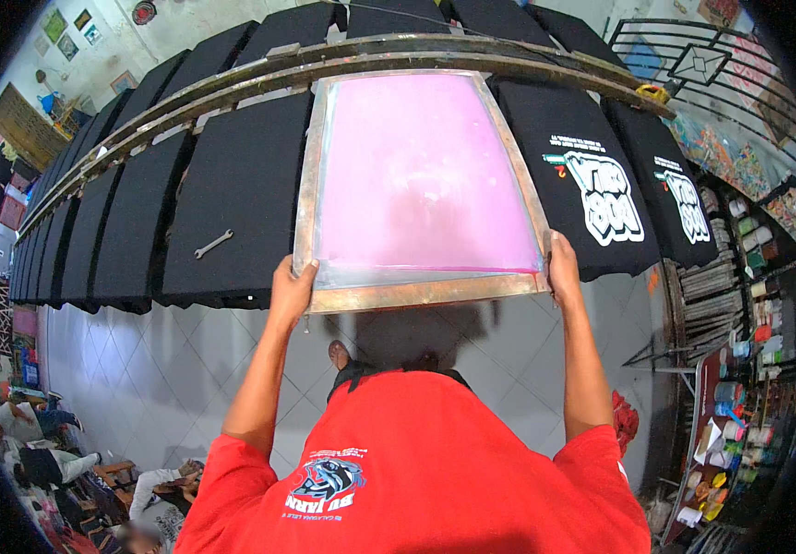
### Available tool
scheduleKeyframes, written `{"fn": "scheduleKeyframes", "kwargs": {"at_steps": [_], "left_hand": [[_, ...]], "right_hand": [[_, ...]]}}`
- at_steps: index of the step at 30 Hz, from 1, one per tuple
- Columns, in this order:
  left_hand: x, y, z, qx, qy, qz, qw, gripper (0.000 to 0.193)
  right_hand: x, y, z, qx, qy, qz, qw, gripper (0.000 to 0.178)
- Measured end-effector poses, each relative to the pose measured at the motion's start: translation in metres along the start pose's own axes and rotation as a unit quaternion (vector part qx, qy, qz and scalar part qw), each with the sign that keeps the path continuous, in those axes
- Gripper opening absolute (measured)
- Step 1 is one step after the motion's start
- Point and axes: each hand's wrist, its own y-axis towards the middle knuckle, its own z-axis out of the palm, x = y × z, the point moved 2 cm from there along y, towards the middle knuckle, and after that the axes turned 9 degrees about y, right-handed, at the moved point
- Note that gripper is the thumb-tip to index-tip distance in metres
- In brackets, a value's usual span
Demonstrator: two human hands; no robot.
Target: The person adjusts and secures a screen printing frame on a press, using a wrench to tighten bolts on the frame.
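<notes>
Between my hands is a large screen printing frame [407, 294] with worn wooden sides and a pink mesh [416, 166]. My left hand [293, 284] grips its near left corner, thumb on top. At the near right corner my right hand [562, 268] is closed round the side rail. The frame lies over one place in a row of black shirts, its far edge by the long rail; whether it rests flat there I cannot tell. Just right of it, a black shirt [555, 111] bears a white print. A wrench [214, 244] lies on the black shirt [241, 175] to the left.
A long double rail [232, 83] runs behind the shirts, with more black shirts beyond it. Shelves with paint jars [758, 258] and a cart [693, 443] of containers stand at right. Several people sit at lower left, one in a white top [19, 420]. Tiled floor [185, 369] lies below.
</notes>
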Motion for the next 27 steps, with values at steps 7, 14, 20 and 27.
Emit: {"fn": "scheduleKeyframes", "kwargs": {"at_steps": [7,14,20,27], "left_hand": [[-0.102,-0.026,-0.08,-0.036,-0.033,0.014,0.999,0.034],[-0.211,-0.024,-0.188,0.06,-0.125,0.04,0.99,0.041],[-0.263,0.001,-0.288,0.049,0.008,0.083,0.995,0.044],[-0.31,-0.026,-0.45,0.283,-0.327,0.291,0.854,0.066]], "right_hand": [[0.148,-0.028,-0.033,0.111,0.177,-0.018,0.978,0.05],[0.273,-0.007,-0.08,-0.041,-0.127,-0.552,0.823,0.066],[0.387,0.009,-0.063,-0.078,0.085,-0.72,0.684,0.047],[0.493,-0.098,-0.114,-0.374,-0.044,-0.747,0.548,0.034]]}}
